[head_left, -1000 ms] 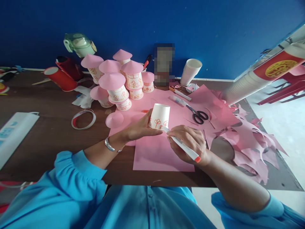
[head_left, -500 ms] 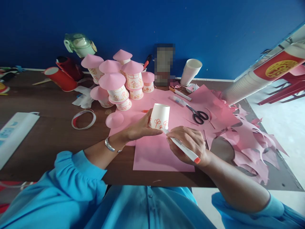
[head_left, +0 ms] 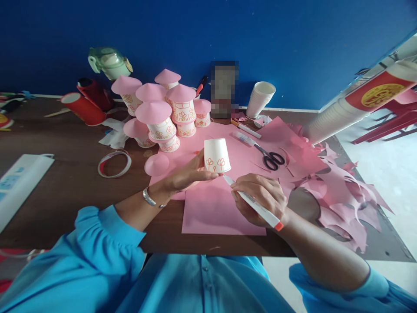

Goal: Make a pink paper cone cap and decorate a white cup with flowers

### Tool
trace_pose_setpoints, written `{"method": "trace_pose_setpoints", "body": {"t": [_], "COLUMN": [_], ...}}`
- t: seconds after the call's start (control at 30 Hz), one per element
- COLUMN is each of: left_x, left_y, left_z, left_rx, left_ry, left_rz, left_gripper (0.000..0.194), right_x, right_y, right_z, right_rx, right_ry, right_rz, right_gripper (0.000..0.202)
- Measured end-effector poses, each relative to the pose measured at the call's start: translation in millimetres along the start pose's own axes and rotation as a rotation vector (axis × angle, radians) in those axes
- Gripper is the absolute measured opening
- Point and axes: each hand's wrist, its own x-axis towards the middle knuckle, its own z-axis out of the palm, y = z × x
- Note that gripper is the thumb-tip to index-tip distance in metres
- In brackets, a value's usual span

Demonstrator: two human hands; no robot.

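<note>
My left hand (head_left: 192, 172) grips a white paper cup (head_left: 216, 152), its wide rim down, with red flowers drawn along the lower part. Fingers of that hand are partly hidden behind the cup. A white marker with a red end (head_left: 259, 208) is pinched in my right hand (head_left: 260, 198), its tip close to the cup's lower edge; whether it touches cannot be told. Pink paper (head_left: 224, 217) lies under both hands. To the left stand several decorated cups with pink cone tops (head_left: 153, 112).
Black-handled scissors (head_left: 273, 161) lie right of the cup, near pink scraps (head_left: 342, 200). A tape roll (head_left: 114, 164) is at left. Stacked white cups (head_left: 260, 99) stand behind, and a long cup stack (head_left: 342, 117) leans at right.
The cup has moved slightly up and left and turned, showing its flowers differently. The marker has drawn slightly away from the cup, its red end shifting right and down.
</note>
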Motion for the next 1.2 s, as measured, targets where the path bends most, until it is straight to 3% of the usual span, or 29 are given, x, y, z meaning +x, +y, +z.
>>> {"method": "trace_pose_setpoints", "body": {"t": [0.13, 0.3, 0.53, 0.77, 1.2], "left_x": [0.1, -1.3, 1.9, 1.5, 2.9], "left_y": [3.0, 4.8, -7.2, -1.0, -4.2], "left_z": [0.4, 3.8, 1.3, 2.0, 2.2], "left_rx": [-0.076, -0.040, -0.010, -0.143, -0.008], "left_ry": [-0.026, 0.082, 0.079, 0.044, 0.040], "left_rz": [-0.004, -0.068, -0.106, -0.063, -0.063], "left_gripper": [0.035, 0.052, 0.067, 0.058, 0.059], "right_x": [1.4, 1.8, -1.2, -0.3, 1.1], "right_y": [0.5, 0.9, 0.6, 0.5, 0.8], "right_z": [-0.4, -1.2, -0.7, -0.3, -1.3], "right_rx": [-0.023, -0.022, -0.003, -0.006, -0.013], "right_ry": [0.022, 0.015, -0.039, -0.036, -0.009], "right_rz": [0.003, -0.006, 0.001, 0.001, 0.002], "right_gripper": [0.020, 0.024, 0.022, 0.019, 0.029]}}
